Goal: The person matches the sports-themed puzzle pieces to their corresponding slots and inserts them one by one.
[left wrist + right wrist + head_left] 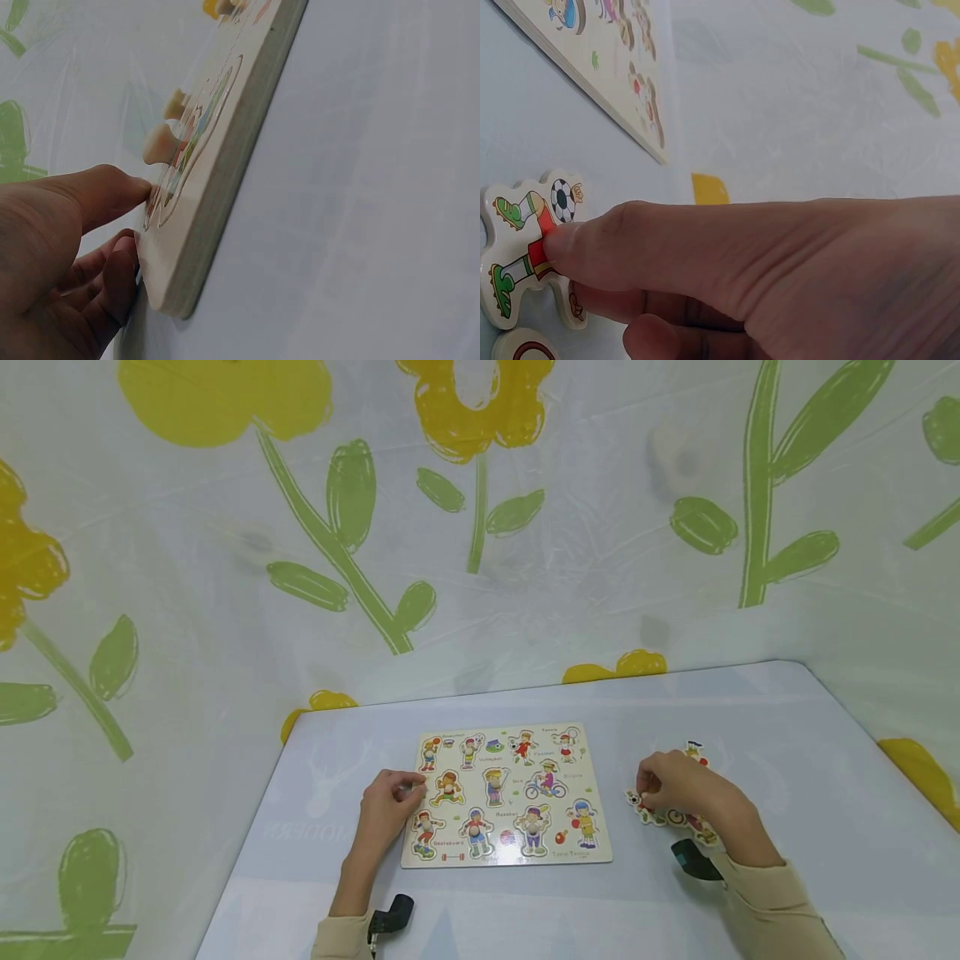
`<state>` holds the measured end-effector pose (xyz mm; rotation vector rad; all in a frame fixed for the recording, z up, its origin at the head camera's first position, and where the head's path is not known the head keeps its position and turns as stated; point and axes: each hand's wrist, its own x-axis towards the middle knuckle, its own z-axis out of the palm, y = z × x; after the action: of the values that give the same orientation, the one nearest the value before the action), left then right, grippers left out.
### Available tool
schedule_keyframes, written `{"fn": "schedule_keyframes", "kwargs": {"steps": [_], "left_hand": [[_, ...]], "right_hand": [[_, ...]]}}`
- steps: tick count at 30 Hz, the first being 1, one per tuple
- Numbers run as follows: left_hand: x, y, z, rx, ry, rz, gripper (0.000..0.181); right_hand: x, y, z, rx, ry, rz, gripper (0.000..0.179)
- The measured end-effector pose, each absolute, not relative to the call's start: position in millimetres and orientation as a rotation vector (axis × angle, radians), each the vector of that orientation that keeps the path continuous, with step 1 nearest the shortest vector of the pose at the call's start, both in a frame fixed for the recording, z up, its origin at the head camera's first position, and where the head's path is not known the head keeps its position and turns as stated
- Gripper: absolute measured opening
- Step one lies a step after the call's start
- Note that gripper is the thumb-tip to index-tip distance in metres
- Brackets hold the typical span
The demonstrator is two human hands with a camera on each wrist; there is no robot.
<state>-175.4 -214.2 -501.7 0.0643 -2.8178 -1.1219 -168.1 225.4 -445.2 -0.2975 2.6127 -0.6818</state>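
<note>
A wooden knob puzzle board (600,847) with sports figures lies on the table. My left hand (387,806) holds the board's left edge; in the left wrist view the thumb (112,191) rests at its face and the curled fingers (116,289) meet its side. Wooden knobs (161,144) stand up from several fitted pieces. To the right of the board, my right hand (678,785) pinches a football player piece (536,259) with green boots and red shorts. Thumb and fingers cover its middle. Another piece (525,346) shows partly beside it.
Loose pieces, one with a bicycle wheel (677,817), lie under and around the right hand, one figure (693,747) beyond it. Dark wrist cameras (393,914) sit at both cuffs. A white curtain (562,610) with printed flowers hangs behind the table (825,827).
</note>
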Motion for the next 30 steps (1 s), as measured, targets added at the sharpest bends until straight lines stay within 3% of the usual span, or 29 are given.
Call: {"fn": "schedule_keyframes", "kwargs": {"steps": [30], "left_hand": [[-176.7,-215.9,-505.6,0.059,-2.822,-1.108,0.016]], "right_hand": [[-167.5,223.0,-446.2,-0.235,2.618,-0.664,0.008]]}}
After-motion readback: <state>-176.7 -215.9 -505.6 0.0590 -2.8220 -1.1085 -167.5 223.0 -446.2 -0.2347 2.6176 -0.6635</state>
